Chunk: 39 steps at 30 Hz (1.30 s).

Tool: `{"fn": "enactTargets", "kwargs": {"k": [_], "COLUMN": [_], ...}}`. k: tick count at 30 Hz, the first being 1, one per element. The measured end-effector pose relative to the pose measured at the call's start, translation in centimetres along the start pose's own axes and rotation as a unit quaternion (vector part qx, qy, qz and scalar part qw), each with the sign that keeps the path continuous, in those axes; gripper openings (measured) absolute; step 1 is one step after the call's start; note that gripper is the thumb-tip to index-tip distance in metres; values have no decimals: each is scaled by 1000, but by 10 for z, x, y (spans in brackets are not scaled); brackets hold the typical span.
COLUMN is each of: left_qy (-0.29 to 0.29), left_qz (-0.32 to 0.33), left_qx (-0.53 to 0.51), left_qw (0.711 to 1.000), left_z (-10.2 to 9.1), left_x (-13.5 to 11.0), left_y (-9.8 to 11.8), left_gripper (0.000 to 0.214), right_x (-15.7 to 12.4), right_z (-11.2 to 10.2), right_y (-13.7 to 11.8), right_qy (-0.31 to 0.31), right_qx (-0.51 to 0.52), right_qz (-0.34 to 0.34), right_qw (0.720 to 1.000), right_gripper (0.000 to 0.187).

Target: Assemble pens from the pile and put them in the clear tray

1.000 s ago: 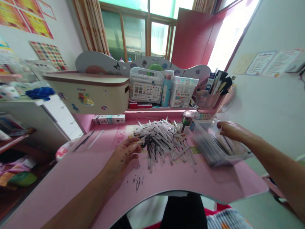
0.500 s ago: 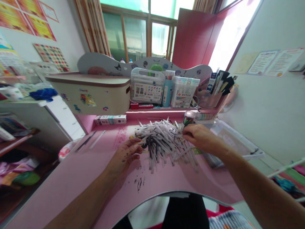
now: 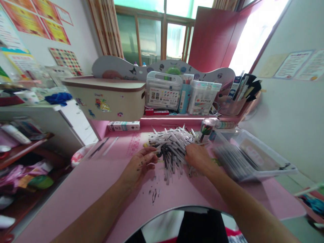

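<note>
A heaped pile of thin pen refills, white with some black ends, lies on the pink desk. At the pile's left edge my left hand pinches the end of what looks like a pen refill between thumb and forefinger; dark specks mark its back. My right hand is closed over the right side of the pile, its fingertips hidden, so I cannot make out what it holds. Behind it stands a clear can with dark and coloured contents.
On the right, a clear plastic bin holds bundled slim items. Dark smears mark the desk before the pile. Two pens lie at left. A lidded box and marker cases stand on the shelf behind.
My right hand has moved left and down from beside the can onto the pile. My left hand keeps its place by the pile. The camera view has turned slightly left.
</note>
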State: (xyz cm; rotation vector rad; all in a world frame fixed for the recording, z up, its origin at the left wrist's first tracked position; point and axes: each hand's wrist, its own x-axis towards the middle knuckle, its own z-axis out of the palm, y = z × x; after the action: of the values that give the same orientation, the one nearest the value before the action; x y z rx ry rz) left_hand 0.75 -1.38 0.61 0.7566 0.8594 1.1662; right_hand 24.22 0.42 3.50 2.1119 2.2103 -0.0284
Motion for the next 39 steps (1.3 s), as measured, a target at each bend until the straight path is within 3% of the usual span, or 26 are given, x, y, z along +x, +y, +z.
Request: {"fn": "enactTargets", "kwargs": {"k": [3,10,12,15,18,23,32,39], "left_qy": [-3,-75,-62,3,70,97,110,149], "left_qz": [-8,-19,-8,17,48,53,79,43], "left_qx": [29,109,95,68,28,-13,-34,-47], "left_qw": [1000,991,994,998,996,994,990,987], "left_z": [-1,9,13,15,9,-2,-4,-1], "left_x": [-1,-6,-5,-2,3,9,8,10], "left_y": [-2,-14,-16,-17,-15,-13,-9,-8], "left_gripper": [41,47,41,33,29,28,20,6], "right_x": [-1,-18,-19,-16,-14,-18,-18,-16], "right_z": [-4,-2,5,14,22,31,30,27], "right_y": [-3,-39,-45,-41,-33,-35,-44,-47], "right_qy": [45,93,97,116,135,122,96,72], "right_qx": [79,267,282,275,185,45,13,7], "right_qz": [-20,-183,-218,-241,-222,-166,-100,-93], "right_qw": [996,942,929,923,948,978,990,993], "right_gripper": [16,4,4,8,16,18,23,26]}}
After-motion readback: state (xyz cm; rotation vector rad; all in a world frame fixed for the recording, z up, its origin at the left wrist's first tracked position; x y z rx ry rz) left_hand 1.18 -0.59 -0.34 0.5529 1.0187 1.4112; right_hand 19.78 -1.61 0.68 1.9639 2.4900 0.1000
